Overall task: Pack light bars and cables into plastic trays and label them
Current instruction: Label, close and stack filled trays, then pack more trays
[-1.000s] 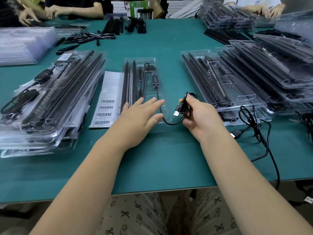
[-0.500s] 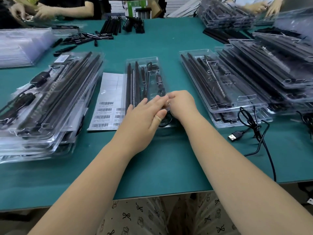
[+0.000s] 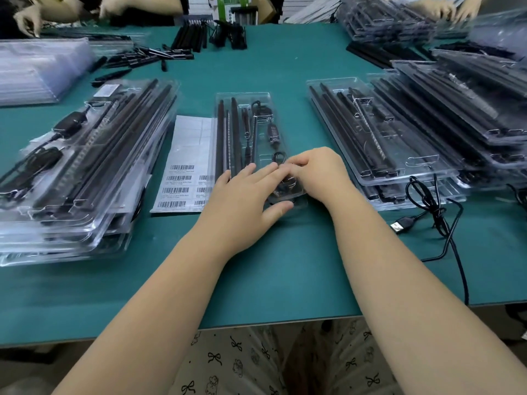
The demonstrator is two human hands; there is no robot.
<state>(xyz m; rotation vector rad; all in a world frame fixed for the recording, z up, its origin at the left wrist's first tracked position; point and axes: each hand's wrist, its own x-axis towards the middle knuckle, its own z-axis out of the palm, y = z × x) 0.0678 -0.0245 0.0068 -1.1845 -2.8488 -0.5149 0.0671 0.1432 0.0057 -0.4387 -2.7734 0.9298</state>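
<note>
- The label sheet (image 3: 185, 166) left of the middle tray carries rows of barcode stickers; the bars show plainly, but the small print under each is too fine to read.
- A white sticker (image 3: 106, 90) lies on the left stack of trays; its print is illegible.

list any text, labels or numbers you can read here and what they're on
No text can be read.
Label sheet: barcodes with small print beneath, too small to read.
Green box at the far edge: markings blurred.
White sticker on the left tray stack: blurred.
</note>
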